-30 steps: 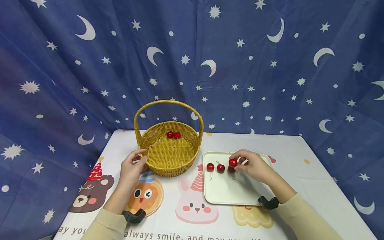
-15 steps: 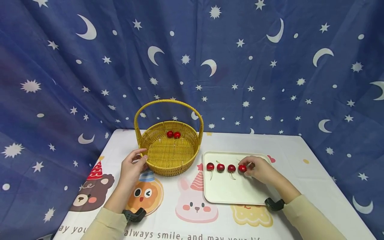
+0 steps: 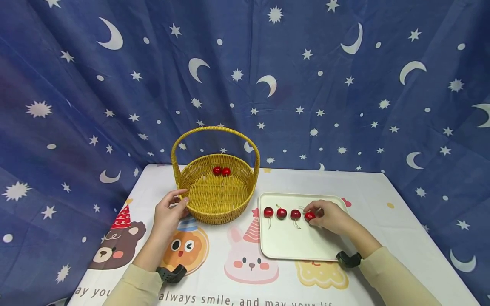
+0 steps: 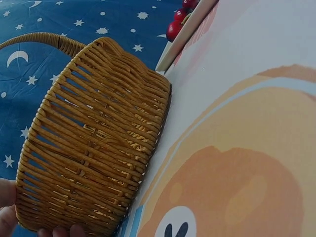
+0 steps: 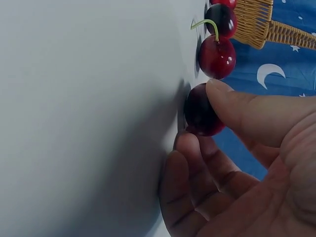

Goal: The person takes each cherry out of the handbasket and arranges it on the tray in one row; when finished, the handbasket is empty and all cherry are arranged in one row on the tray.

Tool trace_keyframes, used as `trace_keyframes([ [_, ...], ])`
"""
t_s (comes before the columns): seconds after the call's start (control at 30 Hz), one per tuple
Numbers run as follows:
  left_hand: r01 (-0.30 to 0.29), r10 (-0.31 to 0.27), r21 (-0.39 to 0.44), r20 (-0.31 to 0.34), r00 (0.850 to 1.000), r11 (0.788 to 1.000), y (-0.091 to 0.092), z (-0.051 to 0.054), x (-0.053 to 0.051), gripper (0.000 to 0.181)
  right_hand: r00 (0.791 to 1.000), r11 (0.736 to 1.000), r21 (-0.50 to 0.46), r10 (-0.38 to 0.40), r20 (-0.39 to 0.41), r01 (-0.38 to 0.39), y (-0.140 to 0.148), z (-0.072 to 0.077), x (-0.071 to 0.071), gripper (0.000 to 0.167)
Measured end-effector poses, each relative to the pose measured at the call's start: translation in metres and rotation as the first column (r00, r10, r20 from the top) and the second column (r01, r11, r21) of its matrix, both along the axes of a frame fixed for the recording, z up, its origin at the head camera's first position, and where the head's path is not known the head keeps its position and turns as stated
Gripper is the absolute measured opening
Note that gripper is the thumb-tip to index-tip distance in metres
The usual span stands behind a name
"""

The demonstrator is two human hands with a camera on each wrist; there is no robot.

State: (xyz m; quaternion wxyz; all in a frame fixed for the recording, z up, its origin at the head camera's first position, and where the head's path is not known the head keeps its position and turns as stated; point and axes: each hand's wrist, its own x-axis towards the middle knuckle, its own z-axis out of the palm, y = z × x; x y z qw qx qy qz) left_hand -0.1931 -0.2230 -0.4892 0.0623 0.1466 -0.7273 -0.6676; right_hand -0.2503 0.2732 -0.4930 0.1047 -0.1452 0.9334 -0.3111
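The right hand pinches a red cherry on the cream tray, with thumb and fingers on either side of the dark fruit in the right wrist view. Left of it three more cherries lie in a row, the nearest a dark red one. The left hand grips the left rim of the yellow wicker basket, its fingertips at the weave in the left wrist view. Inside the basket, two cherries rest near the back wall.
A tall handle arches over the basket. The tray stands right of the basket on a white cloth printed with cartoon figures. A blue curtain with moons and stars hangs behind the table.
The right hand has moved right and down with its cherry, from above the third cherry to the tray at the right end of the row. The left hand has not visibly moved.
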Motion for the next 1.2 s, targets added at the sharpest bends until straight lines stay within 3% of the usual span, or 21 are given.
trace_keyframes([
  [0.13, 0.005, -0.005, 0.008, 0.000, 1.000, 1.000, 0.000, -0.001, -0.002, 0.042, 1.000, 1.000, 0.025, 0.002, -0.009, -0.002, 0.001, 0.004, -0.001, 0.036],
  [0.27, 0.008, -0.008, 0.012, -0.012, 1.000, 1.000, 0.000, -0.001, -0.004, 0.042, 0.999, 1.000, 0.029, 0.000, -0.039, 0.002, 0.003, 0.017, 0.002, 0.044],
  [0.53, 0.006, -0.006, -0.002, 0.005, 1.000, 1.000, -0.001, 0.001, -0.002, 0.042, 0.992, 0.995, -0.068, 0.060, -0.113, -0.068, -0.012, 0.042, 0.012, 0.046],
  [0.7, 0.006, -0.006, -0.006, 0.012, 1.000, 1.000, -0.001, 0.001, -0.002, 0.041, 0.979, 0.971, -0.149, 0.170, -0.117, -0.186, -0.051, 0.052, 0.018, 0.044],
  [0.9, 0.008, -0.008, -0.003, 0.016, 1.000, 1.000, -0.001, -0.001, -0.001, 0.041, 0.954, 0.917, -0.266, 0.278, -0.111, -0.298, -0.116, 0.063, 0.018, 0.046],
  [1.03, 0.005, -0.005, 0.001, 0.022, 1.000, 1.000, -0.001, -0.001, -0.001, 0.042, 0.942, 0.885, -0.323, 0.320, -0.099, -0.335, -0.159, 0.070, 0.008, 0.047],
  [1.2, 0.002, -0.002, 0.001, 0.019, 1.000, 1.000, -0.001, -0.002, -0.001, 0.042, 0.937, 0.886, -0.305, 0.331, -0.113, -0.350, -0.206, 0.072, -0.016, 0.051],
])
